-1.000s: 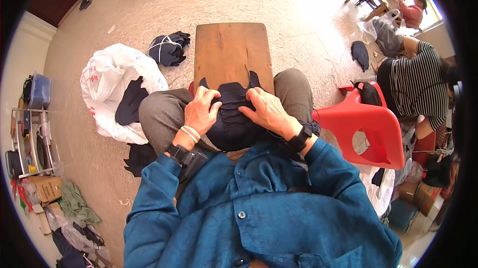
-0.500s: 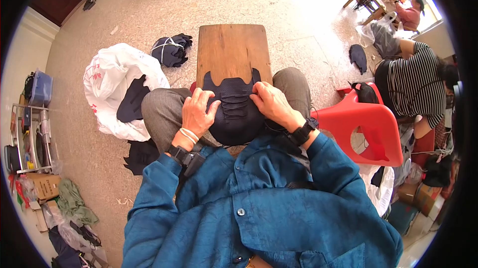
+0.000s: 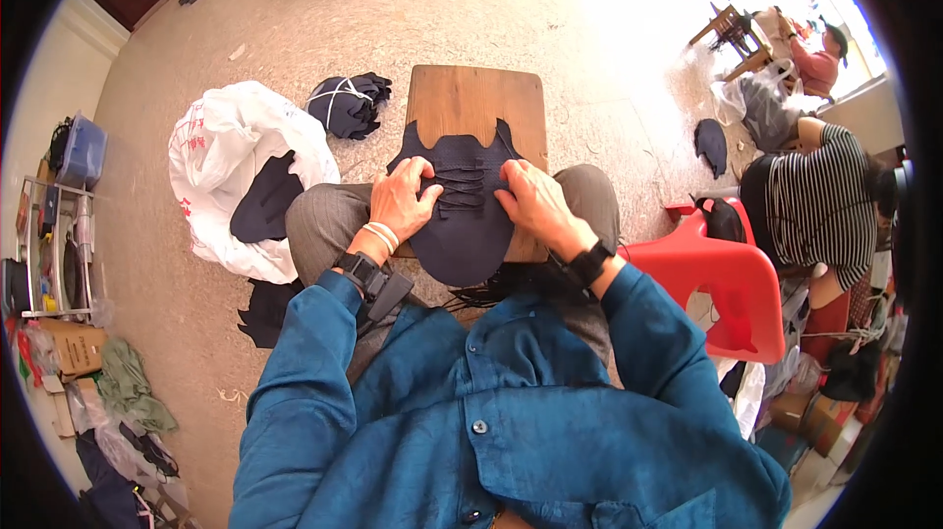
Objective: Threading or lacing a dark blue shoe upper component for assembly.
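Observation:
A dark navy shoe upper [image 3: 460, 246] lies spread out on a wooden board [image 3: 476, 97] between my knees. Its rounded toe end points toward me and hangs over the board's near edge, while the two heel flaps point away. Black lace crosses in rows over its middle. My left hand [image 3: 401, 201] pinches the upper's left side by the lace rows, fingers bent over it. On the opposite side, my right hand [image 3: 535, 203] grips the right edge between thumb and fingers. Dark loose strands [image 3: 491, 290] show below the toe, partly hidden by my lap.
At left, an open white sack [image 3: 201, 151] holds dark pieces, beside a tied bundle of uppers [image 3: 349, 105]. More dark pieces [image 3: 267, 313] lie by my left leg. A red plastic stool [image 3: 751, 283] stands right, near a person in a striped top [image 3: 835, 195]. Another person [image 3: 815, 62] sits farther back.
The upper lies flatter and more spread, its toe end showing more fully. Both hands keep hold of its sides. The view has shifted slightly.

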Action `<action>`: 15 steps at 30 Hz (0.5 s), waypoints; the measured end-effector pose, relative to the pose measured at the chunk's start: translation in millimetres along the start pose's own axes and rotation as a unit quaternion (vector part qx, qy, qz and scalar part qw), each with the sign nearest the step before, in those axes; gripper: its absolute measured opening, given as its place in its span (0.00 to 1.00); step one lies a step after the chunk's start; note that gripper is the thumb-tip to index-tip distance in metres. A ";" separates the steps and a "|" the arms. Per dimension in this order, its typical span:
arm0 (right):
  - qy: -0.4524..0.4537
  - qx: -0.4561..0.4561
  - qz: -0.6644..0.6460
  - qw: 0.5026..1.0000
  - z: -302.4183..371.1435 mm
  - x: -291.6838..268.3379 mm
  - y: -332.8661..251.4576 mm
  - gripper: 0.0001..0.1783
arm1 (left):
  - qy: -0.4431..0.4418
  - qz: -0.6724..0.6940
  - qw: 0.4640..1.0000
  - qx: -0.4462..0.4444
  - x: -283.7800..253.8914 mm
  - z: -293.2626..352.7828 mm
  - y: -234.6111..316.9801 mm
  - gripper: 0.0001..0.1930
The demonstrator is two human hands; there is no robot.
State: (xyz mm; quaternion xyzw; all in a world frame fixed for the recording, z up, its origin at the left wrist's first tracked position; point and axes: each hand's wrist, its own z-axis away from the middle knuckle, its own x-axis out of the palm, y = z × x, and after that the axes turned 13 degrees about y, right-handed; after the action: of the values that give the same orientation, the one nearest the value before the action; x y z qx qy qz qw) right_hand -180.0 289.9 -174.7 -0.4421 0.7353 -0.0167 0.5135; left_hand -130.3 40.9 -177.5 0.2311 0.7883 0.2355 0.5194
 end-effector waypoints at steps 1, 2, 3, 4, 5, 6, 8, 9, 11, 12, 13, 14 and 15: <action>0.016 0.022 -0.016 1.000 -2.4 1.2 -12.0 0.15 | 0.006 0.007 1.000 -0.002 0.2 1.5 0.2 0.13; 0.031 0.045 -0.031 0.998 -6.7 2.7 -22.8 0.13 | 0.012 0.013 1.000 -0.004 0.6 2.1 -0.1 0.13; 0.028 0.046 -0.032 0.998 -6.6 8.2 -24.7 0.13 | 0.014 0.031 0.999 -0.014 1.7 0.0 0.3 0.13; 0.012 0.059 -0.039 0.997 -6.8 13.3 -26.1 0.12 | 0.013 0.031 0.999 -0.016 2.5 -0.9 0.8 0.13; -0.004 0.072 -0.046 0.996 -7.2 16.4 -25.9 0.11 | 0.022 0.034 0.999 -0.015 3.0 -1.2 1.3 0.14; -0.007 0.071 -0.048 0.996 -8.7 17.5 -24.4 0.11 | 0.032 0.034 0.999 -0.016 2.6 -1.4 -0.1 0.14; -0.020 0.082 -0.083 0.993 -11.4 16.3 -20.4 0.11 | 0.016 0.061 0.997 -0.051 -0.1 -1.8 -8.5 0.15; -0.021 0.080 -0.085 0.993 -12.4 17.6 -18.0 0.11 | 0.001 0.088 0.993 -0.082 -2.0 -3.3 -12.7 0.15; -0.025 0.090 -0.100 0.991 -11.8 18.9 -15.6 0.07 | 0.013 0.097 0.989 -0.114 -5.7 0.0 -17.3 0.16; -0.026 0.085 -0.103 0.991 -12.0 15.6 -14.9 0.07 | 0.024 0.108 0.983 -0.145 -9.1 2.9 -19.7 0.17; -0.011 0.150 -0.142 0.978 -9.6 10.0 -12.3 0.05 | 0.043 0.085 0.983 -0.154 -13.2 6.2 -20.9 0.20; 0.003 0.214 -0.181 0.960 -7.4 4.0 -9.5 0.04 | 0.048 0.084 0.983 -0.155 -15.6 9.6 -20.9 0.20; 0.026 0.217 -0.164 0.962 -0.6 -2.7 -2.4 0.05 | 0.054 0.072 0.980 -0.178 -18.2 12.1 -14.7 0.22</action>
State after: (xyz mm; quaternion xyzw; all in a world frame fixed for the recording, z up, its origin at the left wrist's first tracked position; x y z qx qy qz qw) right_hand -178.7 290.0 -171.3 -0.4341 0.6444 -0.2718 0.5679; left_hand -114.4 19.9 -177.8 0.1779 0.7421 0.4209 0.4904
